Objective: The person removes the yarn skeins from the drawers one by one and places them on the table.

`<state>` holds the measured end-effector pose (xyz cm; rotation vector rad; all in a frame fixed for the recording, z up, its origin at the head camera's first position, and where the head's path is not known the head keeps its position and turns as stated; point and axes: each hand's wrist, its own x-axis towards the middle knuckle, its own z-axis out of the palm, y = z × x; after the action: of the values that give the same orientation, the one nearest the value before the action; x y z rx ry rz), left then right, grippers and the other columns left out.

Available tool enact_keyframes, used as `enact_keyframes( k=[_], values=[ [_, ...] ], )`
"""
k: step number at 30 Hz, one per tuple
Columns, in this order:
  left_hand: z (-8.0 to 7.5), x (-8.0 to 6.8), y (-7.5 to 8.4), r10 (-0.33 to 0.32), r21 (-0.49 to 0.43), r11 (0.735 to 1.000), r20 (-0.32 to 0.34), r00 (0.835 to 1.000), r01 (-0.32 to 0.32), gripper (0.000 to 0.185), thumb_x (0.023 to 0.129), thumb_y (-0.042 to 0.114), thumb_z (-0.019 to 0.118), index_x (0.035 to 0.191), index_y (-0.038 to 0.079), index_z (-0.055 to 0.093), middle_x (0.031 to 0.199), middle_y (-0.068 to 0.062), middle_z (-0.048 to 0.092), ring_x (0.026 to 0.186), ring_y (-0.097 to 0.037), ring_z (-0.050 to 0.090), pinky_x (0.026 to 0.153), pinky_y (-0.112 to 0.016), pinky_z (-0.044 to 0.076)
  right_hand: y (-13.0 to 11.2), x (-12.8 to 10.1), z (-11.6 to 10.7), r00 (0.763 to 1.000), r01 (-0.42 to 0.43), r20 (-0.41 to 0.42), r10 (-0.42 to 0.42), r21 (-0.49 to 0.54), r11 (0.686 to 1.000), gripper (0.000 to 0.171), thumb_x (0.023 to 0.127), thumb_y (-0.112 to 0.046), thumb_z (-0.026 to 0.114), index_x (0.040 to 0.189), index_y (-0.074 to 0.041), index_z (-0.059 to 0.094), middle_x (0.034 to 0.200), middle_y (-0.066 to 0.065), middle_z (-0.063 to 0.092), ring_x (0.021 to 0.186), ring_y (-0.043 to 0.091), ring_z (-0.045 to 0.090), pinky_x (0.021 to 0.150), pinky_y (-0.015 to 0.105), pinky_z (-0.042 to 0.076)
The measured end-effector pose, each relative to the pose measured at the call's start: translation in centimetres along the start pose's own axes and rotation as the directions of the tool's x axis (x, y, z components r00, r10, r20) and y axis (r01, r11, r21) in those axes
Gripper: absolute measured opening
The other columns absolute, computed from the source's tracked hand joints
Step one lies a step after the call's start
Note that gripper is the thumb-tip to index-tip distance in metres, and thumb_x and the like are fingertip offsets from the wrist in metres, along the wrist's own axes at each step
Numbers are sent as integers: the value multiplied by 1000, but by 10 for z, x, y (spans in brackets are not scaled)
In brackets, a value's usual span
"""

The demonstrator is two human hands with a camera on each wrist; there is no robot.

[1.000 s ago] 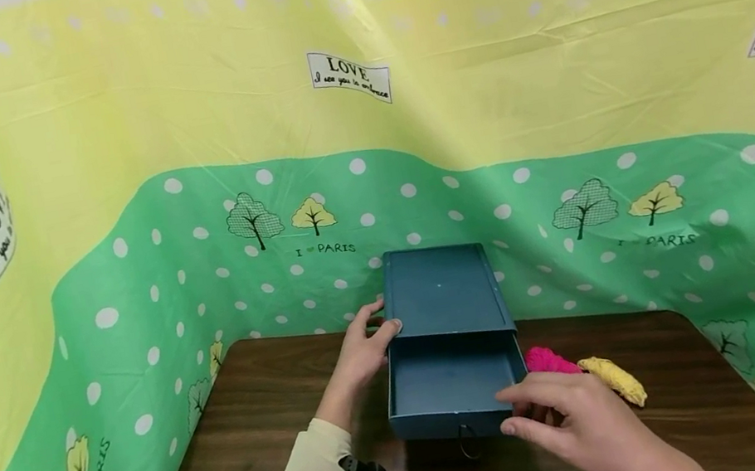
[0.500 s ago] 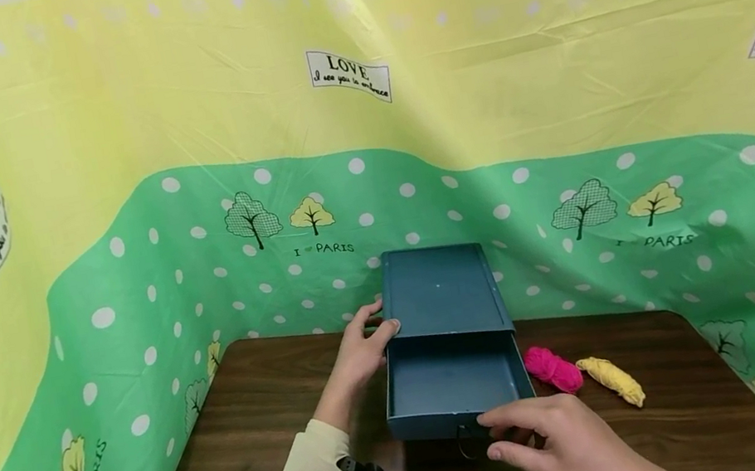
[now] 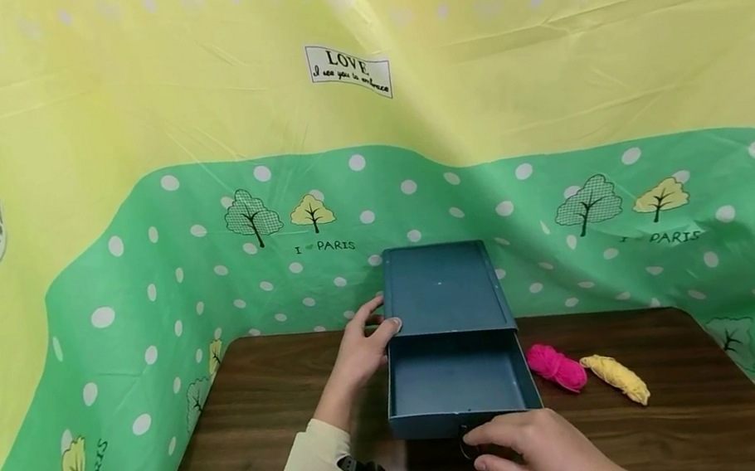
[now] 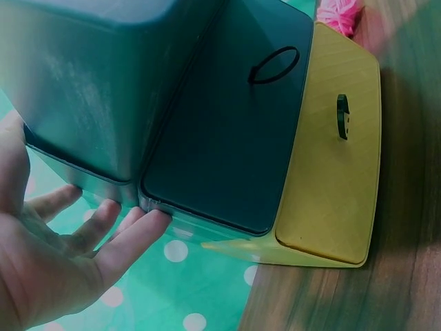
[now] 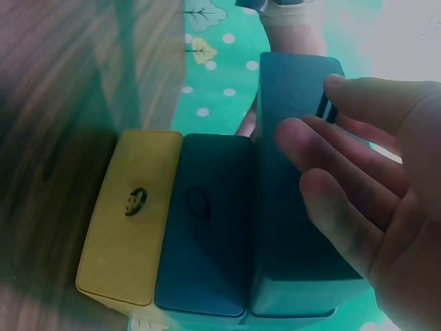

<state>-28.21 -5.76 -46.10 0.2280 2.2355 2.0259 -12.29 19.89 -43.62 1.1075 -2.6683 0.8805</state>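
1. Yellow-and-green printed plastic sheeting [image 3: 119,230] is seen walling in a dark brown wooden table [image 3: 245,427], and at the far middle of that table a teal blue rectangular drawer box [image 3: 442,291] is standing.
2. Its shallow teal blue drawer [image 3: 452,382] is found pulled out toward the near side, bare inside, and no further out than a second ago.
3. The box is braced on its left by the left hand [image 3: 360,352], with the thumb laid at the top edge. In the left wrist view its fingers [image 4: 131,238] are shown nearly straight against the lower corner, so a flat, wide hold is given and nothing is clasped. No shift in this hand is noted.
4. The change is on the right. The right hand [image 3: 538,456], which was over the near right corner of the drawer just beside the yarn a second ago, has been brought leftward and nearer, to the middle of the drawer front.
5. Its index fingertip and thumb are now placed about the small dark metal ring pull [image 3: 467,449]. The fingers are loosely extended and nothing is closed in them, and whether the ring is touched cannot be told.
6. By that move a bright pink bundle of yarn [image 3: 556,366] is uncovered just right of the drawer, with a pale yellow bundle of yarn [image 3: 618,376] just right of it. Both are lying on the table, outside the drawer.
7. Judged from this, attention is taken to be on the drawer's pull, with both bundles left untouched.
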Motion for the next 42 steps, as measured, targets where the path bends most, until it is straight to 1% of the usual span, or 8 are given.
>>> enact_keyframes(
  k=[8,12,15,20,24,31,35,42],
  values=[
    [-1,2,3,-17,18,1000,5,1000,17,61,98,39,67,155,30,45,137,-14,48,112,-32,58,75,-40,56,3,0,3,999,48,-22,-47,37,998,13,101,-25,68,109,-32,76,101,-18,73,91,-2,69,73,23,58],
    [-1,2,3,-17,25,1000,9,1000,17,62,98,38,67,155,30,44,138,-15,47,113,-31,57,75,-39,56,5,0,4,995,85,-60,-84,8,996,15,99,-20,70,106,-33,74,101,-19,71,91,-3,68,74,18,56],
    [-1,1,3,-22,18,1000,13,1000,22,62,99,39,66,155,30,44,138,-16,46,114,-31,57,77,-40,56,5,1,5,990,83,-110,-86,-31,996,16,98,-19,71,105,-34,73,101,-21,70,89,-4,67,74,15,54],
    [0,2,2,-22,-2,1000,19,1000,22,62,99,37,66,156,27,43,139,-17,45,113,-31,56,77,-41,58,7,4,8,978,33,-205,-48,-78,996,19,95,-19,75,104,-35,72,98,-18,71,85,-6,66,73,13,52],
    [0,2,2,-21,-1,1000,13,1000,21,62,99,37,66,156,26,43,139,-17,46,114,-30,57,78,-42,58,10,8,10,968,-22,-250,-1,-91,996,22,92,-17,78,101,-36,73,98,-21,70,87,-5,66,74,18,55],
    [-2,2,2,-26,15,1000,17,1000,25,62,100,37,64,157,26,42,140,-16,46,118,-31,55,79,-43,58,18,15,14,957,-103,-280,73,-95,990,20,90,-16,80,100,-33,76,100,-22,72,90,-2,69,75,27,59],
    [-3,2,0,-24,33,999,22,999,24,62,100,40,64,157,29,42,141,-14,47,121,-32,55,81,-44,58,23,19,12,951,-129,-293,96,-96,987,20,88,-16,82,100,-32,78,99,-20,74,90,-2,69,75,27,59],
    [-3,1,0,-20,38,999,29,999,19,63,100,41,63,158,28,41,143,-15,46,123,-33,54,84,-46,57,29,26,10,945,-169,-297,136,-90,981,18,88,-16,82,99,-29,79,100,-19,75,90,-4,68,74,26,58]
  ],
)
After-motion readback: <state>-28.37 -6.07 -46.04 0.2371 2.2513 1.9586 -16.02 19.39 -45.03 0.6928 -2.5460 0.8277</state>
